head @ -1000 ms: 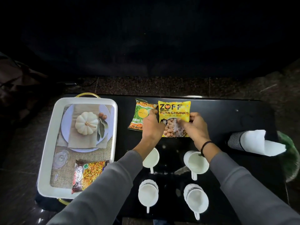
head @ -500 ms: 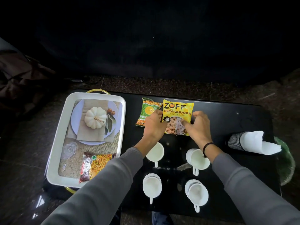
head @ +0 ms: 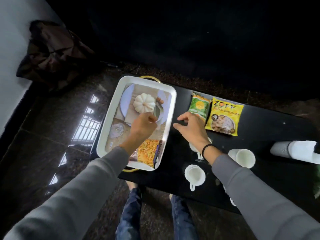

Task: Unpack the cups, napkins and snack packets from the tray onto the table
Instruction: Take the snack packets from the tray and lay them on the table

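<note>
Tray [head: 110, 118], white with gold handles, taken as landmark: my left hand [head: 144, 124] hovers over its middle, fingers loosely curled, holding nothing that I can see. My right hand [head: 190, 126] hangs just right of the tray's right rim, fingers spread and empty, above the black table [head: 259, 184]. One orange snack packet [head: 147, 153] lies in the tray's near right corner, partly under my left forearm. Right of the tray, on the table, lie the green packet [head: 199, 107] and the yellow packet [head: 223, 117], side by side; white cups [head: 194, 174] stand nearer me, and a rolled white napkin [head: 301, 150] lies far right. Judged step: fetching the last packet. To do it well, I should draw the left hand back toward the near corner, pinch the packet by its edge, lift it clear of the rim, and set it beside the other two.
</note>
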`<action>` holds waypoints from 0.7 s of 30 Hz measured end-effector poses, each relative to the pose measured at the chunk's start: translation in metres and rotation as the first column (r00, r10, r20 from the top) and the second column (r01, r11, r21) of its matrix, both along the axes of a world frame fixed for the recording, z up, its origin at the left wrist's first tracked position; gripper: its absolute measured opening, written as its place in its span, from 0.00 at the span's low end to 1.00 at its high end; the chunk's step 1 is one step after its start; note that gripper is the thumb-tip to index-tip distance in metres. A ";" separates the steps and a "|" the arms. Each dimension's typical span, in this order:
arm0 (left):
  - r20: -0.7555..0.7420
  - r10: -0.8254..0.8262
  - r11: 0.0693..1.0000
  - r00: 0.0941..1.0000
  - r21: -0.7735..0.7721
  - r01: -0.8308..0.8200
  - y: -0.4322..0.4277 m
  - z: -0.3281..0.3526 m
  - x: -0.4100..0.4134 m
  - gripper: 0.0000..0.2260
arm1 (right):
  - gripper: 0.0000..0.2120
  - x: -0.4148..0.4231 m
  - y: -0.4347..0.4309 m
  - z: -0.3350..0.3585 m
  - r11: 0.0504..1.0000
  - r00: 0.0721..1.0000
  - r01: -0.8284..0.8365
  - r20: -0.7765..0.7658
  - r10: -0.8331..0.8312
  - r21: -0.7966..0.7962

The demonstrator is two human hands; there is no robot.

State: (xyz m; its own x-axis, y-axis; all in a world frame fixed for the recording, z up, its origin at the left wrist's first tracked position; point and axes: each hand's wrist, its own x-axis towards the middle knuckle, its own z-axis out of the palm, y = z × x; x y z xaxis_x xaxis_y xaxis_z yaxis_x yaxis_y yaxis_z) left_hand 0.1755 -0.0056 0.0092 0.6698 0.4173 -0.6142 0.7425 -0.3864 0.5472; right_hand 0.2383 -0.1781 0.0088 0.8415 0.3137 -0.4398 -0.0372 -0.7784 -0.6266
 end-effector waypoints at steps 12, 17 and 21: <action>-0.385 -0.095 0.982 0.918 -0.188 0.023 0.074 -0.049 -0.081 0.18 | 0.22 -0.056 0.098 -0.046 0.886 0.888 -0.426 -0.271 0.371 -0.184; -0.409 -0.037 0.940 0.912 -0.323 -0.107 0.077 -0.051 -0.076 0.23 | 0.22 -0.051 0.103 -0.052 0.924 0.906 -0.348 -0.312 0.287 -0.158; -0.394 0.045 0.868 0.918 -0.440 -0.231 0.083 -0.045 -0.076 0.17 | 0.23 -0.045 0.103 -0.053 0.957 0.909 -0.268 -0.358 0.214 -0.108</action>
State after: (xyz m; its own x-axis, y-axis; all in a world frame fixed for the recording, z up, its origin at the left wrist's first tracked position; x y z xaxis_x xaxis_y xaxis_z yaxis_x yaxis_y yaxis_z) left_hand 0.0997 0.0778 -0.0358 0.3206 0.0880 -0.9431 0.9472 -0.0310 0.3191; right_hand 0.1935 -0.0748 -0.0438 0.5401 0.3953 -0.7430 -0.0252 -0.8748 -0.4838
